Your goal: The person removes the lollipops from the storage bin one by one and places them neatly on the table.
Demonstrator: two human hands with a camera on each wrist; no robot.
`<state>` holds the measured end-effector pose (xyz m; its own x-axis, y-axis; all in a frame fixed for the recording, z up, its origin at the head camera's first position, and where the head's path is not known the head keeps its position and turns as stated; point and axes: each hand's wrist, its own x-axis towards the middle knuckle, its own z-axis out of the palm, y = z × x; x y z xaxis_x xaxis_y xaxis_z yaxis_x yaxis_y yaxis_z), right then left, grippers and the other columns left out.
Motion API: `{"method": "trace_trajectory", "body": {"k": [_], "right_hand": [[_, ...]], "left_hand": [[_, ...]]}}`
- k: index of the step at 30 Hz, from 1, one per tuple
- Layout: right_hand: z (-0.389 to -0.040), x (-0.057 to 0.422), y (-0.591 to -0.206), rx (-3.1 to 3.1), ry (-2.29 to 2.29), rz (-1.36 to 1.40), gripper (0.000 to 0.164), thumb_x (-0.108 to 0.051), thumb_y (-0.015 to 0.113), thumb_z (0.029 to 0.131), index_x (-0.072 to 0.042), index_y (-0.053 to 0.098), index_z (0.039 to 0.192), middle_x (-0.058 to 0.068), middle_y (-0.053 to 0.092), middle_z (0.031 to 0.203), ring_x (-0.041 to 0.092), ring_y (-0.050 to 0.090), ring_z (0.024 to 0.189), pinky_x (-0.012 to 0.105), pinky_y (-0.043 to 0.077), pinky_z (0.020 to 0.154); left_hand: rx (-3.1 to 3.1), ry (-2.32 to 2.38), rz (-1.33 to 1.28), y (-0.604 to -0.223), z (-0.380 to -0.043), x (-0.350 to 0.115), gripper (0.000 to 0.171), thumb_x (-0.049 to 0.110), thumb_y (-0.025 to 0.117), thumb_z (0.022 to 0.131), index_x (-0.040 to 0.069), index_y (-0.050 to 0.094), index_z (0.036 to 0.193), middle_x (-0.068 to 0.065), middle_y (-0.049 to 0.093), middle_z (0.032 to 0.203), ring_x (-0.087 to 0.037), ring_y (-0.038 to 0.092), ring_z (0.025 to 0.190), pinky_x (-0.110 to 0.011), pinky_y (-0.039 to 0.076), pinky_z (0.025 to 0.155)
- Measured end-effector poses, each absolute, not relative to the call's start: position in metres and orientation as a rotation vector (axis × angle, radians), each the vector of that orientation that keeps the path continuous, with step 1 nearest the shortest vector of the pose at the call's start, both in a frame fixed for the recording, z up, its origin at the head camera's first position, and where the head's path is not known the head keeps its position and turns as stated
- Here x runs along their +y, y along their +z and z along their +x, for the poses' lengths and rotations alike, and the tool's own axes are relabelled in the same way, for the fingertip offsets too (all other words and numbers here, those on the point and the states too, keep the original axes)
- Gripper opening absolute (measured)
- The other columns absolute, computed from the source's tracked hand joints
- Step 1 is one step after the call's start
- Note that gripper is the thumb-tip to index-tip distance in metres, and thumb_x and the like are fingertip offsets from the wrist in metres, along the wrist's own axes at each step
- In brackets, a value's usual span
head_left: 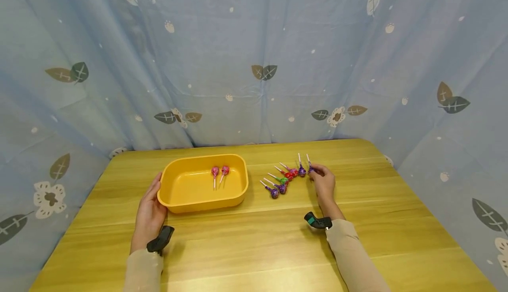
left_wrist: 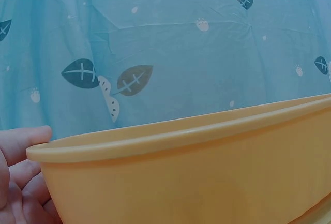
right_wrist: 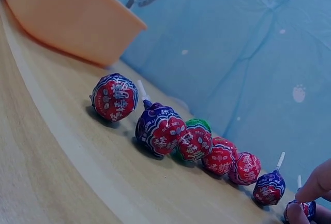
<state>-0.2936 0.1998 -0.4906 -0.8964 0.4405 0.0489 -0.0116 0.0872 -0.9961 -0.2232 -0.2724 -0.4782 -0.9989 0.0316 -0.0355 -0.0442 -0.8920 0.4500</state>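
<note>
My left hand [head_left: 150,212] holds the left end of a yellow plastic tub [head_left: 202,204], one fingertip at the rim [left_wrist: 139,149] and the other fingers against the outer wall. Inside the tub lie two pink lollipops [head_left: 214,171], sticks toward me. Over on the right, my right hand [head_left: 323,184] pinches the wrapped head of a purple lollipop [head_left: 311,168], its white stick pointing up and away. Beside it lies another purple lollipop [head_left: 302,171]. A slanting row continues leftward with a pink lollipop [right_wrist: 244,168], a red one [right_wrist: 220,157], a green one [right_wrist: 195,140] and two more purple ones [right_wrist: 115,97].
The wood-grain table [head_left: 246,248] runs back to a blue patterned curtain [head_left: 262,27] that hangs behind it and at both sides. A dark device is strapped to each wrist, near the beige sleeves [head_left: 355,248].
</note>
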Motion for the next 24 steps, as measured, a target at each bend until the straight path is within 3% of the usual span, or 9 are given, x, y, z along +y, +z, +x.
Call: {"method": "trace_trajectory", "body": {"k": [6, 10, 15, 18, 21, 24], "right_hand": [[-0.293, 0.2, -0.49, -2.004, 1.886, -0.44, 0.03, 0.003, 0.058, 0.089, 0.004, 0.065, 0.118, 0.019, 0.06, 0.111, 0.014, 0.056, 0.084, 0.019, 0.051, 0.067], [-0.293, 0.199, -0.488, -1.996, 1.842, -0.461, 0.029, 0.0, 0.059, 0.089, 0.002, 0.065, 0.118, 0.016, 0.057, 0.11, 0.018, 0.055, 0.087, 0.023, 0.051, 0.067], [-0.292, 0.195, -0.482, -1.978, 1.66, -0.439, 0.025, 0.001, 0.061, 0.087, 0.0, 0.068, 0.111, 0.013, 0.053, 0.119, 0.025, 0.047, 0.104, 0.031, 0.044, 0.073], [-0.289, 0.187, -0.479, -1.967, 1.578, -0.368, 0.022, 0.004, 0.062, 0.085, 0.002, 0.069, 0.106, 0.015, 0.054, 0.118, 0.031, 0.046, 0.108, 0.036, 0.04, 0.077], [-0.287, 0.177, -0.477, -1.973, 1.571, -0.285, 0.021, 0.006, 0.062, 0.085, 0.003, 0.07, 0.104, 0.016, 0.055, 0.115, 0.033, 0.047, 0.106, 0.035, 0.04, 0.077], [-0.286, 0.165, -0.474, -1.988, 1.619, -0.191, 0.02, 0.007, 0.062, 0.085, 0.003, 0.07, 0.103, 0.016, 0.056, 0.113, 0.034, 0.049, 0.105, 0.028, 0.042, 0.074]], "left_hand": [[0.778, 3.007, -0.032, -0.48, -0.224, -0.273, 0.057, 0.012, 0.04, 0.105, 0.021, 0.017, 0.156, 0.009, 0.009, 0.159, -0.007, 0.013, 0.144, -0.025, 0.015, 0.114], [0.809, 2.997, -0.02, -0.48, -0.224, -0.274, 0.061, 0.013, 0.04, 0.105, 0.021, 0.008, 0.157, 0.009, 0.009, 0.159, -0.007, 0.012, 0.144, -0.025, 0.015, 0.114], [0.781, 3.006, -0.005, -0.479, -0.224, -0.273, 0.057, 0.012, 0.04, 0.105, 0.02, 0.017, 0.157, 0.009, 0.01, 0.159, -0.008, 0.012, 0.144, -0.026, 0.015, 0.114], [0.785, 3.004, 0.016, -0.479, -0.223, -0.272, 0.047, 0.012, 0.04, 0.105, 0.021, 0.035, 0.151, 0.009, 0.009, 0.159, -0.008, 0.011, 0.144, -0.026, 0.012, 0.115], [0.793, 3.001, 0.031, -0.481, -0.222, -0.272, 0.038, 0.012, 0.039, 0.106, 0.019, 0.049, 0.142, 0.009, 0.014, 0.158, -0.008, 0.009, 0.145, -0.027, 0.011, 0.115], [0.798, 2.999, 0.046, -0.483, -0.221, -0.273, 0.04, 0.012, 0.038, 0.106, 0.02, 0.047, 0.144, 0.01, 0.018, 0.156, -0.009, 0.008, 0.145, -0.027, 0.01, 0.115]]}}
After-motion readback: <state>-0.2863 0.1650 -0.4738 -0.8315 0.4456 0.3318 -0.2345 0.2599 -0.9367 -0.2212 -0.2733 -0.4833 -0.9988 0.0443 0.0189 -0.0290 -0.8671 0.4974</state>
